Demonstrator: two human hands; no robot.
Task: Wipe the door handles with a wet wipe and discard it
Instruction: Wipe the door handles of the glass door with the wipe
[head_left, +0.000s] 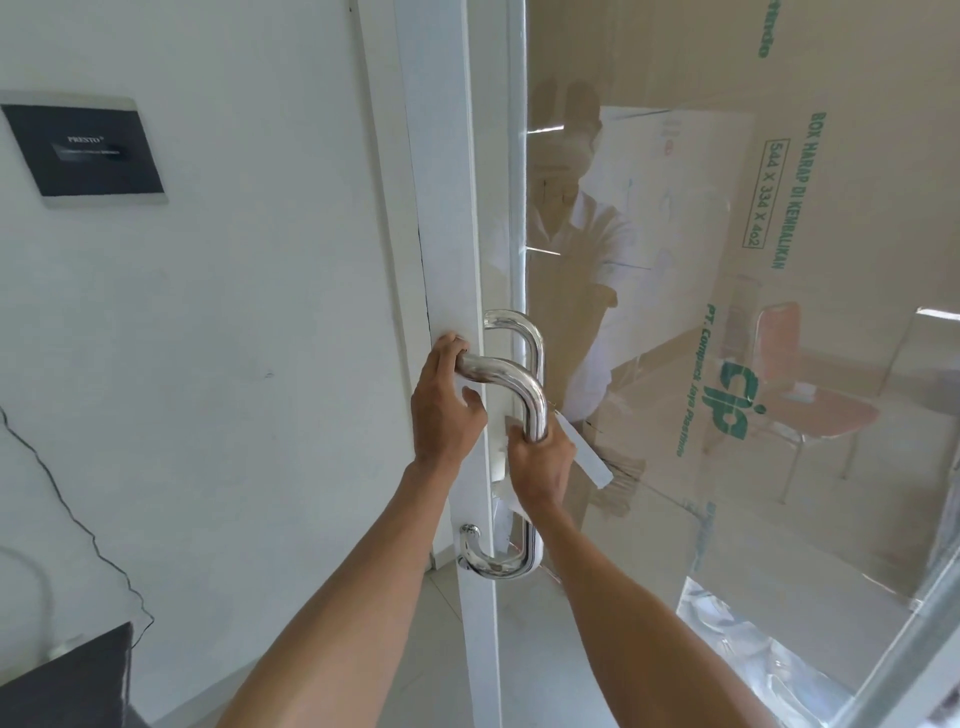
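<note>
- In the head view, the polished steel D-shaped pull handle (511, 376) on the white-framed glass door (447, 208) is held in two places. The left hand (441, 405) is hooked over its upper horizontal leg, with the fingers curled on the bar and the thumb spread below.
- The right hand (540, 467) is clamped round the upright bar, and the white wet wipe (587, 457) is pressed between palm and steel. Loose ends of the wipe stick out on both sides of the fist.
- If the grip is slackened on the wet steel, the wipe could be dragged out of the palm and dropped. The trailing flap could also be snagged where the bar meets the door.
- Only a strip might be cleaned if the wipe bunches up, so the lower curve of the handle could be missed.
- Whether the door is latched cannot be told. It could be swung by a hard downward stroke, and the bracing left hand would be pulled with it.
- A second steel handle (519, 332) is seen behind the glass and could be overlooked.
</note>
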